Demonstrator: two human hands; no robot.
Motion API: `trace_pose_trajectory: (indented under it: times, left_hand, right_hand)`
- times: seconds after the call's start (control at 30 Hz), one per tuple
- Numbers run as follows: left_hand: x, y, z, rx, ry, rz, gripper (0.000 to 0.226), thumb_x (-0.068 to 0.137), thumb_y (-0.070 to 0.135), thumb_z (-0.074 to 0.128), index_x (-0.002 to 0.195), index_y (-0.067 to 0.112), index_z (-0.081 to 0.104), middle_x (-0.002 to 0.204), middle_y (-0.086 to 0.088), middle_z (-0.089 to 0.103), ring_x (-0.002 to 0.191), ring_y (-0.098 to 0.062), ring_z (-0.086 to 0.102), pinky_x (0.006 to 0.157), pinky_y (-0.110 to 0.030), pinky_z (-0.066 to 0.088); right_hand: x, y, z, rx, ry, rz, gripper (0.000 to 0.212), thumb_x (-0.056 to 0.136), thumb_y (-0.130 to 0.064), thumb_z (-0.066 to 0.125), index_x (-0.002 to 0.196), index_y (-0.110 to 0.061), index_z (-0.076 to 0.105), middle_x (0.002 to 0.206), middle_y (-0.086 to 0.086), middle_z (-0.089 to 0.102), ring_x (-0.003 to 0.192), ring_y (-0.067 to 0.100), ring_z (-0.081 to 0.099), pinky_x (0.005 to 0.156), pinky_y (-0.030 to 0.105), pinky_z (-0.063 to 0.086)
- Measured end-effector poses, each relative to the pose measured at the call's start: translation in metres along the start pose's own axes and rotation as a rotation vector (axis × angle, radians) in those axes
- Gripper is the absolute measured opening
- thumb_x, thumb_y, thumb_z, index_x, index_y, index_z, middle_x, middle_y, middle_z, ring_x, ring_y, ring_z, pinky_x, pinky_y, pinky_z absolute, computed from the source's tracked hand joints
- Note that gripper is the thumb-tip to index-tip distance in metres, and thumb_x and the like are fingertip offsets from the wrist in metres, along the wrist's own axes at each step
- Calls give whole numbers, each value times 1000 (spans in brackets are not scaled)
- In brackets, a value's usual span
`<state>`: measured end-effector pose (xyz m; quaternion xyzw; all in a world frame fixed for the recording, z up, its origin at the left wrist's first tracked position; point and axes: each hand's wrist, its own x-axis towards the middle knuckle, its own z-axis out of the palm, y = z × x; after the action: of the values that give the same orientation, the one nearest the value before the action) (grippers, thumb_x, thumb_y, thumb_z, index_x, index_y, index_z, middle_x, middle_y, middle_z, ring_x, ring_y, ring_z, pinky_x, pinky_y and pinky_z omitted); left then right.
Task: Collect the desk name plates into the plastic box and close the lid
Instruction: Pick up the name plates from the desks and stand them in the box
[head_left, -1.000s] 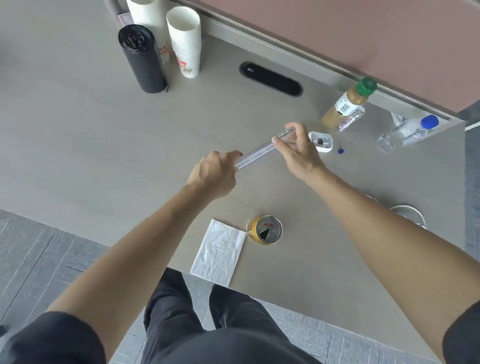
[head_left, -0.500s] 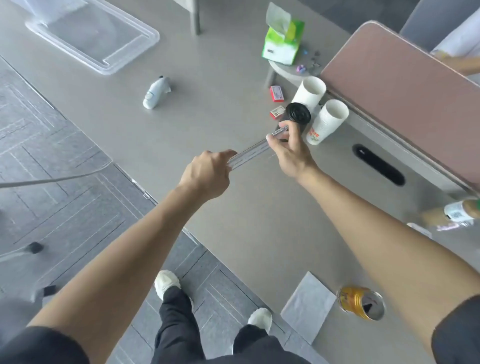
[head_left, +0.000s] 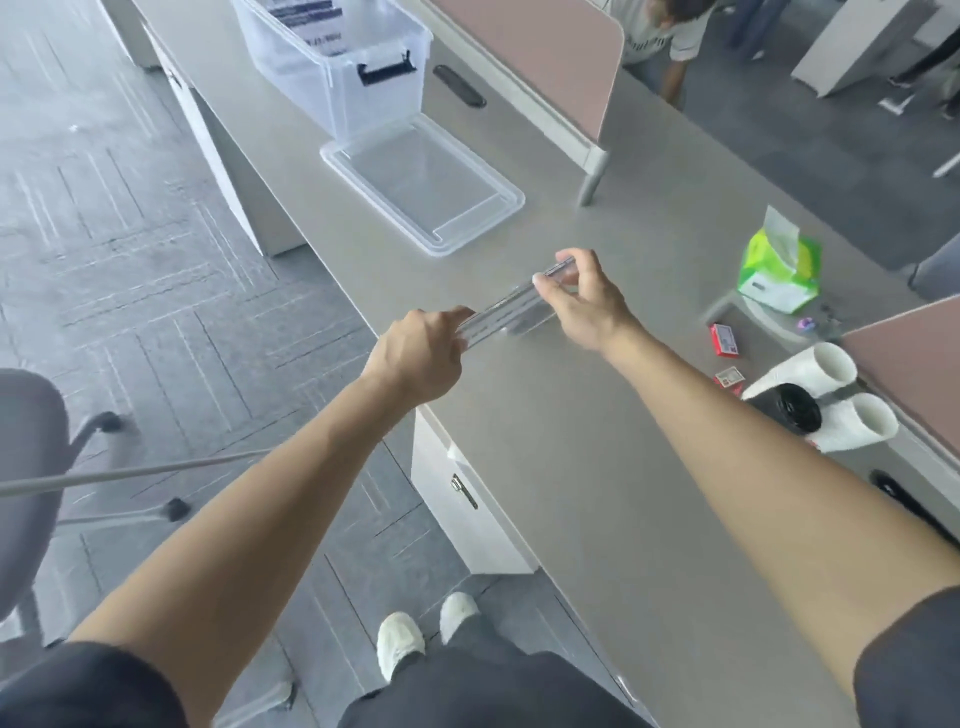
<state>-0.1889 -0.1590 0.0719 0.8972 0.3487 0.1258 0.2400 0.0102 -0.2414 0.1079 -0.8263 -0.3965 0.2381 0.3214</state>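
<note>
I hold a clear acrylic desk name plate (head_left: 506, 312) level above the grey desk, one end in each hand. My left hand (head_left: 421, 358) grips its near end and my right hand (head_left: 582, 304) pinches its far end. Farther along the desk stands the clear plastic box (head_left: 363, 78), open, with a black latch on its end and name plates with printed labels inside. Its clear lid (head_left: 421, 182) lies flat on the desk between the box and my hands.
A green tissue pack (head_left: 779, 265), a small red box (head_left: 724, 340), stacked white paper cups (head_left: 826, 371) and a black roll (head_left: 792, 410) sit at the right. Pink partitions (head_left: 545, 57) line the desk's far side. An office chair (head_left: 31, 467) stands left; a person bends at the top.
My view has swung left along the desk: the can, napkin and bottles have left the frame, and the box with its lid has come into sight. Both hands still hold the name plate.
</note>
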Motion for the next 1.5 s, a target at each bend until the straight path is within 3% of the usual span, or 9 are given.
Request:
trace_pose_trajectory:
  times: [0.37, 0.47, 0.57, 0.67, 0.93, 1.03, 1.33, 1.43, 1.5]
  left_hand:
    - [73, -139, -108, 12, 92, -144, 25, 91, 23, 57, 116, 28, 61, 86, -11, 70, 82, -37, 65, 68, -39, 54]
    - [104, -165, -142, 10, 128, -145, 29, 91, 20, 60, 118, 26, 64, 87, -9, 73, 80, -32, 67, 66, -32, 53]
    - [134, -188, -173, -59, 212, -191, 34, 87, 18, 65, 118, 29, 66, 94, -2, 75, 80, -21, 70, 72, -30, 57]
    - [161, -217, -196, -95, 306, -219, 36, 83, 15, 67, 114, 34, 68, 96, 1, 75, 80, -17, 71, 75, -29, 58]
    - [230, -319, -248, -272, 306, -114, 40, 82, 13, 71, 115, 35, 68, 105, 7, 74, 87, -6, 71, 83, -23, 56]
    - [252, -355, -274, -328, 276, -27, 40, 82, 12, 71, 111, 38, 69, 105, 14, 72, 75, 1, 69, 73, -13, 54]
    - [321, -420, -324, -394, 201, 147, 41, 83, 8, 69, 114, 35, 69, 110, 12, 71, 96, 0, 67, 90, -15, 50]
    - [355, -434, -329, -379, 203, 160, 41, 84, 9, 69, 114, 37, 69, 107, 12, 73, 81, 2, 68, 81, -11, 51]
    - [380, -440, -330, -357, 205, 143, 40, 84, 8, 68, 112, 37, 70, 88, 15, 73, 61, 1, 63, 65, -6, 48]
  right_hand:
    - [139, -125, 91, 36, -34, -202, 40, 85, -54, 64, 113, -25, 58, 115, 3, 65, 110, 21, 62, 96, 37, 48]
    - [188, -161, 110, 130, -70, -208, 35, 84, -53, 63, 106, -27, 56, 116, 1, 64, 109, 17, 59, 93, 35, 47]
    - [228, -197, 127, 237, -122, -188, 33, 92, -40, 61, 112, -15, 53, 106, 2, 59, 95, 18, 55, 78, 30, 43]
    - [259, -228, 147, 298, -186, -165, 35, 92, -39, 55, 112, -13, 45, 97, 5, 54, 86, 21, 53, 78, 38, 44]
    - [336, -313, 201, 288, -140, -105, 31, 90, -39, 52, 105, -16, 37, 90, 1, 47, 80, 19, 47, 76, 39, 42]
    - [361, -348, 219, 216, -99, -108, 23, 98, -31, 48, 107, -14, 37, 86, 0, 43, 75, 16, 42, 67, 34, 37]
    - [421, -407, 239, 136, -6, -88, 17, 100, -27, 40, 102, -16, 27, 91, 7, 38, 78, 22, 41, 72, 39, 37]
    - [451, -417, 240, 179, 1, -94, 17, 100, -26, 40, 102, -16, 27, 89, 7, 37, 75, 21, 39, 68, 36, 36]
    - [471, -418, 241, 192, 20, -68, 15, 101, -23, 39, 104, -15, 26, 86, 5, 36, 70, 18, 37, 60, 32, 33]
